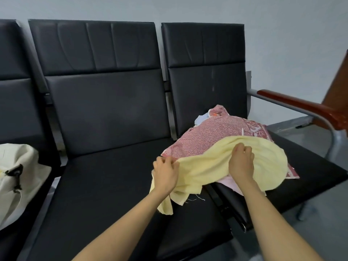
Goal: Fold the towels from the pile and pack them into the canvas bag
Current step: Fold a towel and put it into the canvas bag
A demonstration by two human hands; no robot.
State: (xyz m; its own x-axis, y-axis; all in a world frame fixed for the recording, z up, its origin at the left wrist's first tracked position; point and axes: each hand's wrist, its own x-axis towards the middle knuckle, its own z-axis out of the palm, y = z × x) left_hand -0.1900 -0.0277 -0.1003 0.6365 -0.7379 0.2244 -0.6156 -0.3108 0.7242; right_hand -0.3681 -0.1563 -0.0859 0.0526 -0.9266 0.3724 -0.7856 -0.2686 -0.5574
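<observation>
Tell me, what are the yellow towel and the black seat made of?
The yellow towel looks like soft cotton cloth: matte, a bit fuzzy, with loose threads at its edge. The seat looks like black leather or vinyl, I cannot tell which: smooth, faintly shiny, creased.

One head cam (wide-angle), pitched forward and down onto the row of black padded bench seats, pale grey wall behind; near, seats fill the frame.

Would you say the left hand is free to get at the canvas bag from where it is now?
Probably not at once: the left hand grips the yellow towel, and the bag lies far to its left, though nothing stands between.
</observation>
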